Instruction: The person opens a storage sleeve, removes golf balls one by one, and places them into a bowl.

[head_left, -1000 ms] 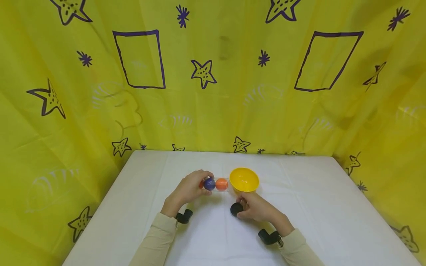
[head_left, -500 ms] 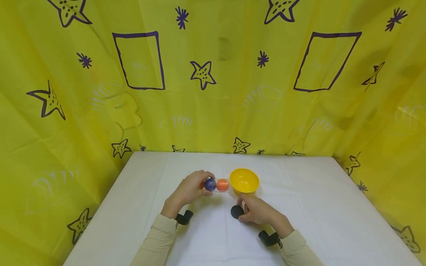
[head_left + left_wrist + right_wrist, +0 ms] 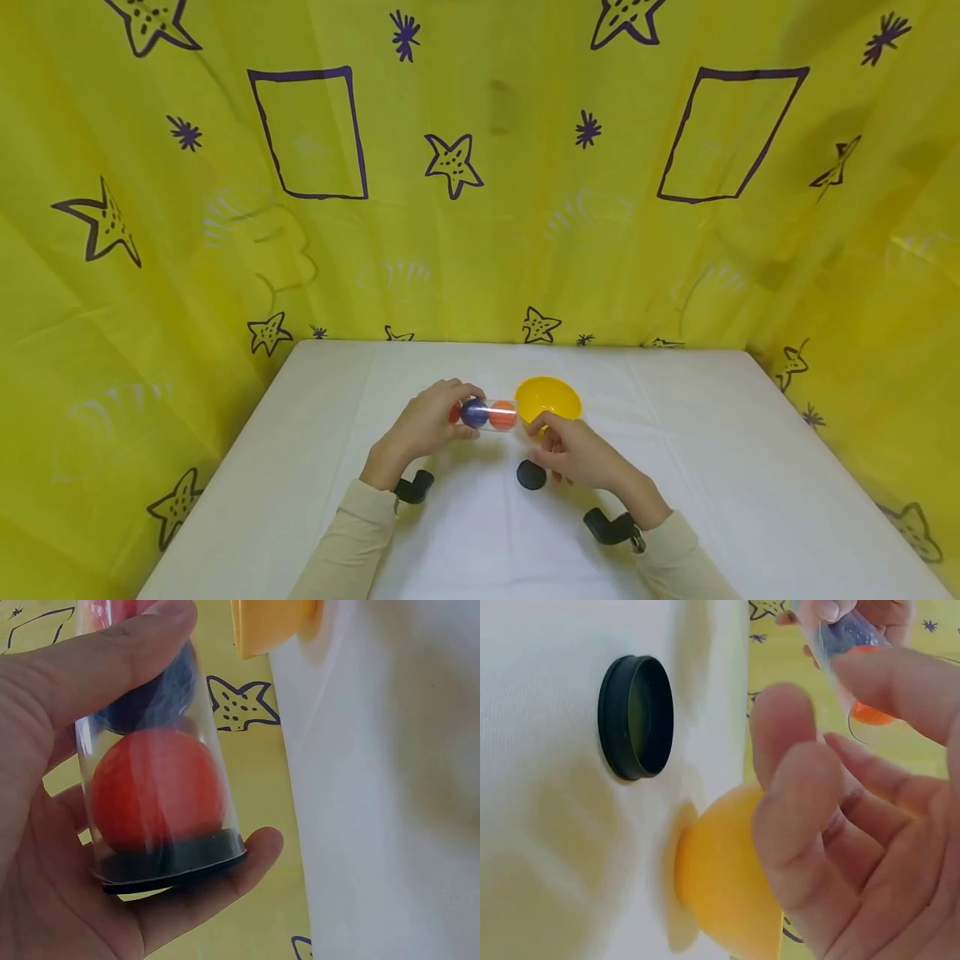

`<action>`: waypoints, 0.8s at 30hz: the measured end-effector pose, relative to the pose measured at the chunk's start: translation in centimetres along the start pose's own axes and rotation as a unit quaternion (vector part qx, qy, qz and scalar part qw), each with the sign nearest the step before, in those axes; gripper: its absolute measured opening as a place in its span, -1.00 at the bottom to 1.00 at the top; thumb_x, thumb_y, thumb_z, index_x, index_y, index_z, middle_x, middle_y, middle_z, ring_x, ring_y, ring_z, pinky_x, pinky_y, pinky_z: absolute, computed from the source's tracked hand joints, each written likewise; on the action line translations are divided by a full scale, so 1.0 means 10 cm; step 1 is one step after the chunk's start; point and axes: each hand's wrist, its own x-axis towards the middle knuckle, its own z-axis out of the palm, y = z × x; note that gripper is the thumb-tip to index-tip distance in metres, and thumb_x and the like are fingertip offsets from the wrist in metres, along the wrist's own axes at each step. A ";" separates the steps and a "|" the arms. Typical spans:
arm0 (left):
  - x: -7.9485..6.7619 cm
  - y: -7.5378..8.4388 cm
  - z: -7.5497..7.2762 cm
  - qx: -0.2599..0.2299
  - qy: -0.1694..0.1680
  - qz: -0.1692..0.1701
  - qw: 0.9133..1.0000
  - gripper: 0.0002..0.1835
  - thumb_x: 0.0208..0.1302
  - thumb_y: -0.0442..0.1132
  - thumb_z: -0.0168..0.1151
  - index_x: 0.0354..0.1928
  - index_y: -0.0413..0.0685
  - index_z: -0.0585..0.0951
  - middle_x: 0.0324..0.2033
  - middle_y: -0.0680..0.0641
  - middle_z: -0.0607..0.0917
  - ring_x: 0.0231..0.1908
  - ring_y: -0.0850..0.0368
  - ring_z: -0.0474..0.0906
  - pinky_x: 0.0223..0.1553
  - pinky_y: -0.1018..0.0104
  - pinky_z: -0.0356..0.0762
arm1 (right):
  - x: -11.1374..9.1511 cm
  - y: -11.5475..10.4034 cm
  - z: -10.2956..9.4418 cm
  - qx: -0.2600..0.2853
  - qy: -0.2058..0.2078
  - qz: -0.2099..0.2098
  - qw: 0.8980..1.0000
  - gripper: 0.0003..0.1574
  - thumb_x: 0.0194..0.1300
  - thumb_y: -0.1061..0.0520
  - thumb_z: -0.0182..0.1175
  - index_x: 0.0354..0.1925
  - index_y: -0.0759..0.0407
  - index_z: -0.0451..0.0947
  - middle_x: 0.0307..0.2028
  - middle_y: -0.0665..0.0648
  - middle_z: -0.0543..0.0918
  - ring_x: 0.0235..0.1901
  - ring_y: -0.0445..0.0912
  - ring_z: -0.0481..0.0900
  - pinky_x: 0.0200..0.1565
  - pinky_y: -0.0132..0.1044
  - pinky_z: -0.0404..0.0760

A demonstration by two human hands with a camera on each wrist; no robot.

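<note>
My left hand [image 3: 427, 422] grips a clear tube [image 3: 231, 814] lying sideways above the table, thumb on one side and fingers on the other. Inside are an orange ball [image 3: 503, 416], a dark blue ball [image 3: 474, 414] and a red-orange ball [image 3: 157, 787]. A black cap [image 3: 172, 862] closes the end near my left palm; the end toward the bowl has no cap on it. My right hand [image 3: 581, 454] holds nothing, fingers loosely bent. It hovers between the yellow bowl [image 3: 724, 870] and a loose black cap [image 3: 531, 474], which lies hollow side up on the table.
A white cloth covers the table [image 3: 420, 542]. Behind and at both sides hangs a yellow curtain [image 3: 465, 250] printed with stars. A black wrist camera [image 3: 414, 487] is on the left wrist and another camera [image 3: 609, 527] on the right.
My right hand has let go of the black cap, leaving it on the table, and has risen toward the bowl. My left hand keeps holding the tube in about the same place.
</note>
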 end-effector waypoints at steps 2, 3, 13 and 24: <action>0.00 0.01 -0.01 0.001 0.003 0.006 1.000 -0.52 -0.01 -0.09 0.51 0.00 0.22 0.58 -0.29 0.19 0.56 -0.25 0.07 0.52 -0.21 0.33 0.44 | 0.02 -0.01 0.01 0.024 0.017 -0.002 1.000 -0.53 0.32 0.00 0.22 0.08 0.22 0.38 -0.43 0.18 0.60 -0.59 0.14 0.58 -0.57 -0.14 0.59; 0.00 0.02 -0.02 0.003 0.004 0.010 1.000 -0.52 -0.01 -0.09 0.51 0.00 0.22 0.58 -0.30 0.20 0.56 -0.25 0.07 0.52 -0.22 0.34 0.44 | 0.03 -0.01 0.01 0.036 0.023 -0.003 0.999 -0.50 0.32 0.00 0.23 0.10 0.21 0.37 -0.39 0.18 0.61 -0.57 0.17 0.58 -0.55 -0.09 0.61; 0.01 0.12 -0.02 0.030 0.001 0.035 0.999 -0.48 0.01 0.00 0.48 0.06 0.21 0.57 -0.26 0.18 0.54 -0.21 0.04 0.53 -0.26 0.40 0.42 | 0.05 -0.03 0.04 0.084 0.087 -0.011 0.993 -0.38 0.23 -0.13 0.29 0.16 0.01 0.32 -0.09 0.16 0.58 -0.35 0.07 0.64 -0.39 -0.06 0.67; -0.01 0.17 -0.05 0.061 0.028 0.039 0.997 -0.49 -0.03 0.00 0.51 0.03 0.23 0.60 -0.24 0.19 0.57 -0.23 0.14 0.46 -0.27 0.39 0.41 | 0.04 -0.07 0.04 0.092 0.094 -0.031 0.991 -0.44 0.26 -0.01 0.28 0.15 0.10 0.35 -0.10 0.21 0.61 -0.32 0.08 0.65 -0.30 -0.15 0.68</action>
